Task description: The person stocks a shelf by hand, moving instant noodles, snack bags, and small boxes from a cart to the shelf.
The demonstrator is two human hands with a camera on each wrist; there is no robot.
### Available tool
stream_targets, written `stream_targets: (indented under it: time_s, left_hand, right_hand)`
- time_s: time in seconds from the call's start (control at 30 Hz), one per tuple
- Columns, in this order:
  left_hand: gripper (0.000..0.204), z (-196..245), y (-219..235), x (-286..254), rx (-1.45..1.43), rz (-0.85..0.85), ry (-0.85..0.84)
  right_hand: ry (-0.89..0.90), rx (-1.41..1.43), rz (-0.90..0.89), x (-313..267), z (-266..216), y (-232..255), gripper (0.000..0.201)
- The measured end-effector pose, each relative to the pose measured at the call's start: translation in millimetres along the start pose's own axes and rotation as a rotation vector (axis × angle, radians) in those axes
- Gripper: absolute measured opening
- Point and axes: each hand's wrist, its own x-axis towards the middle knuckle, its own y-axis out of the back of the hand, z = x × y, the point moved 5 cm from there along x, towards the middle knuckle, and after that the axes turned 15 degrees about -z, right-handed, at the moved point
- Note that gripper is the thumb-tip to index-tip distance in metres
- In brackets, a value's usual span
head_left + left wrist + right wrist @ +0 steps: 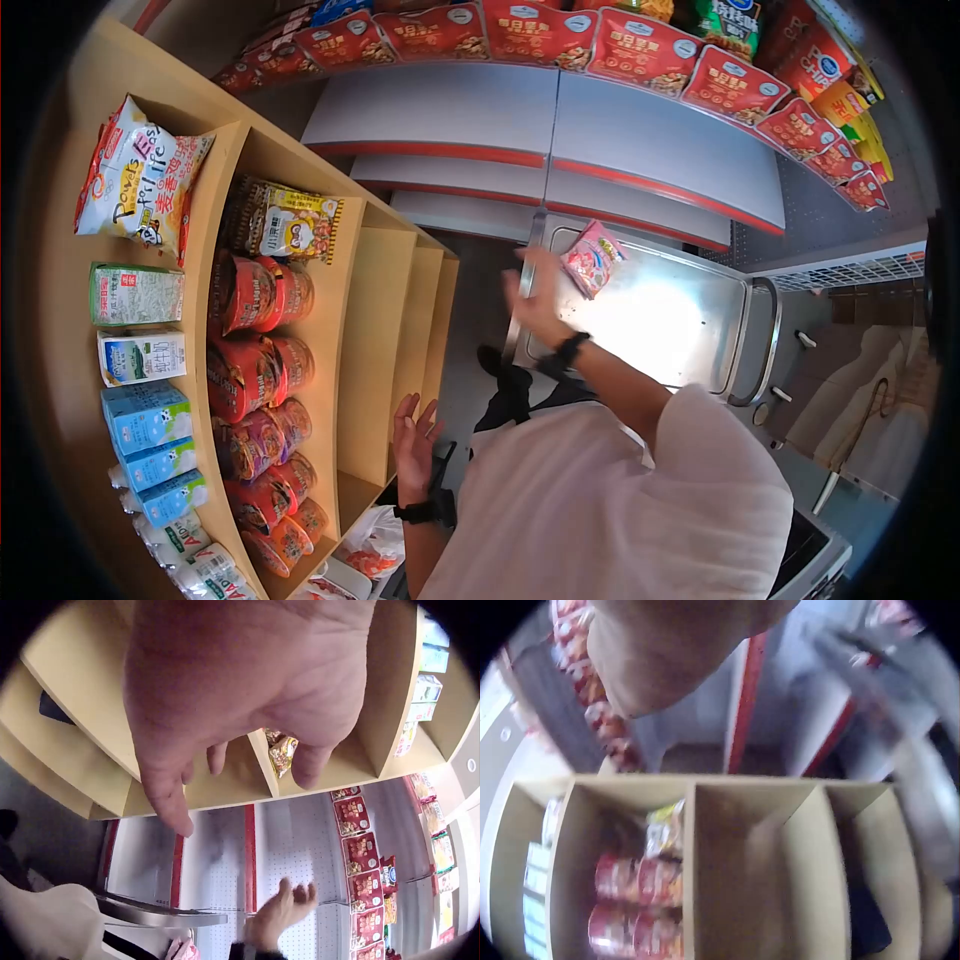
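Observation:
A pink snack bag (pixel 593 260) lies on the metal top of a cart (pixel 690 290); part of it shows in the left wrist view (pixel 182 949). My right hand (pixel 540 300), blurred, is over the cart's left edge beside the bag, apart from it and holding nothing. In the left wrist view the right hand (pixel 279 916) has loosely bent fingers. Beside the wooden shelf, my left hand (pixel 415 445) is raised with its fingers spread and holds nothing; its palm (pixel 247 682) fills the upper left wrist view.
The wooden shelf (pixel 285 150) holds chip bags, red noodle cups (pixel 245 380), milk cartons (pixel 145 415) and bottles. Red nut packs (pixel 640 50) line the upper rack above lower shelves with red edges. A white plastic bag (pixel 375 540) is at the bottom.

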Motion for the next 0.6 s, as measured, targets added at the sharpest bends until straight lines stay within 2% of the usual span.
stream_targets:
  time_s: [0.03,0.07,0.1,0.13,0.17,0.23,0.27,0.37,0.4,0.5,0.53,0.57,0.6]
  left_hand:
    - [0.060,2,-4,4,0.019,-0.011,0.014]
    - [0.060,2,-5,9,0.021,-0.021,0.011]
    - [0.060,0,-6,14,0.025,-0.040,0.018]
    - [0.060,0,-9,18,0.031,-0.058,0.026]
    - [0.060,1,-14,21,0.035,-0.064,0.024]
    - [0.059,4,-26,27,0.069,-0.086,0.057]
    - [0.059,4,-30,29,0.076,-0.089,0.056]
    - [0.059,1,-39,32,0.094,-0.137,0.084]
    - [0.060,0,-41,34,0.089,-0.147,0.091]
    - [0.060,5,-50,36,0.106,-0.148,0.097]
    - [0.061,7,-53,35,0.113,-0.135,0.103]
    - [0.061,8,-54,34,0.120,-0.131,0.099]
    - [0.061,10,-55,32,0.120,-0.129,0.088]
  right_hand:
    - [-0.086,-0.045,0.119,-26,51,25,0.047]
    - [-0.374,0.019,0.168,-49,98,50,0.051]
    - [-0.477,0.020,0.292,-79,149,71,0.054]
    - [-0.725,0.062,0.316,-129,232,81,0.048]
    - [-0.975,0.107,0.336,-167,288,88,0.043]
    - [-1.321,0.558,0.204,-170,284,106,0.045]
    - [-1.359,0.556,0.317,-161,274,105,0.038]
    - [-1.399,0.719,0.282,-135,272,91,0.040]
    - [-1.493,0.676,0.203,-128,276,89,0.055]
    - [-1.481,0.663,0.311,-112,266,79,0.055]
    - [-1.533,0.620,0.257,-108,265,79,0.052]
    - [-1.532,0.629,0.252,-111,285,74,0.052]
    - [-1.561,0.564,0.138,-124,327,61,0.048]
